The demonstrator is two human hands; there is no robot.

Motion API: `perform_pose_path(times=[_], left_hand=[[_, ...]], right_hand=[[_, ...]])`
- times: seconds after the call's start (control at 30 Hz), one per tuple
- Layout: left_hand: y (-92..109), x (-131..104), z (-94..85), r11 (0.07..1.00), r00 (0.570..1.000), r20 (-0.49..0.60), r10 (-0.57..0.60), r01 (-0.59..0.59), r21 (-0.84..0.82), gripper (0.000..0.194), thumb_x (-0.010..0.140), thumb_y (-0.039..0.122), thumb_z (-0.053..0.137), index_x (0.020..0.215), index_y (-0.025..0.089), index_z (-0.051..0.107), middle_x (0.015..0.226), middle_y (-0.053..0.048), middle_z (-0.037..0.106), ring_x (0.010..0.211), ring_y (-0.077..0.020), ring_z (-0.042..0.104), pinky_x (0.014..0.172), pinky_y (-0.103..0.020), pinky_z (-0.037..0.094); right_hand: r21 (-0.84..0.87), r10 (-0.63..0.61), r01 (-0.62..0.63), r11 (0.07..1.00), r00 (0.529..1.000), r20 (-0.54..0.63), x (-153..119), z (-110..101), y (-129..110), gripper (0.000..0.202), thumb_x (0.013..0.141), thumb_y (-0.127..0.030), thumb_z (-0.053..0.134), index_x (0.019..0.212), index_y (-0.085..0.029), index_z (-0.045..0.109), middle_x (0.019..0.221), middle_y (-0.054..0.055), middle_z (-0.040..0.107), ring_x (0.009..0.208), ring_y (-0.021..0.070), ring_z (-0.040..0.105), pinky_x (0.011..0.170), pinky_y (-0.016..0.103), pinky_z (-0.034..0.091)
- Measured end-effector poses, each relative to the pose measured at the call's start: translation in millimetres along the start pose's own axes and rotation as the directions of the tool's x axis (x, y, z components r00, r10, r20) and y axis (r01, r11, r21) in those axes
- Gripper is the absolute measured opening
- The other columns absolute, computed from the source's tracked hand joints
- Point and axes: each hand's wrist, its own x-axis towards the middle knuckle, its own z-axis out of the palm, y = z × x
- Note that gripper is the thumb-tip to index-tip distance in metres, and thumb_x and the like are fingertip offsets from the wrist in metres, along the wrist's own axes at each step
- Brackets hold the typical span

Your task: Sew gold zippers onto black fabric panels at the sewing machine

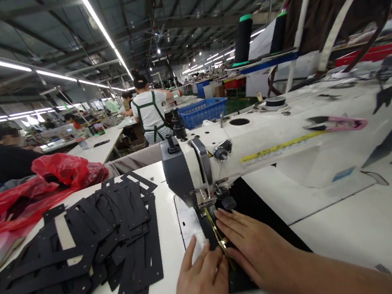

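Note:
A black fabric piece (263, 210) with a gold-toothed zipper (216, 231) lies under the needle area of a white sewing machine (271, 141). On its left side, near the metal plate, rests my left hand (203, 277), index finger stretched forward and the other fingers slightly bent by the zipper. My right hand (256, 238) lies flat along the zipper's right side, fingers stretched toward the presser foot (204, 208). Its thumb is beside the gold zipper pull (224, 245). The underside of both hands is hidden.
Left of the machine, a heap of black cut-out panels (120, 230) covers the table, with a red plastic bag (64, 173) behind. Pink-handled thread snips (338, 123) lie on the machine arm. Beyond are a blue crate (203, 112), a person in a green-strapped apron (150, 107) and other workers.

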Motion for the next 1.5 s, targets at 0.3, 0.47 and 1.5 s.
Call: perform_pose_path(times=[0.3, 0.47, 1.5], left_hand=[[-19, 10, 5.8, 0.998, 0.999, 0.043, -0.013, 0.016, -0.062, 0.037, 0.095, 0.015, 0.027, 0.086, 0.014, 0.062, 0.081, -0.004, 0.067, 0.085, -0.0192, 0.066, 0.089, -0.040, 0.050], [-29, 13, 13.4, 0.998, 1.000, 0.022, 0.004, -0.003, -0.056, 0.036, 0.095, 0.017, 0.027, 0.085, 0.013, 0.061, 0.084, -0.006, 0.066, 0.085, -0.0190, 0.065, 0.086, -0.039, 0.051], [-41, 25, 11.9, 0.996, 0.972, 0.232, -0.048, 0.063, -0.062, 0.025, 0.082, 0.006, 0.036, 0.081, 0.010, 0.061, 0.077, -0.011, 0.055, 0.072, -0.0223, 0.055, 0.068, -0.039, 0.053]], right_hand=[[0.028, -0.033, 0.036, 0.999, 0.993, -0.112, 18, 3, 11, 0.039, 0.083, -0.013, 0.039, 0.117, -0.001, 0.054, 0.117, 0.020, 0.058, 0.110, 0.0282, 0.051, 0.094, 0.045, 0.042], [0.060, -0.009, 0.014, 0.998, 0.997, -0.080, 27, 5, 18, 0.036, 0.083, -0.014, 0.039, 0.113, -0.005, 0.056, 0.111, 0.018, 0.060, 0.105, 0.0276, 0.053, 0.092, 0.044, 0.043], [-0.024, 0.446, -0.446, 0.895, 0.895, -0.023, 56, 11, 17, 0.018, 0.083, -0.022, 0.051, 0.076, -0.014, 0.065, 0.072, 0.010, 0.067, 0.067, 0.0246, 0.064, 0.057, 0.030, 0.046]])
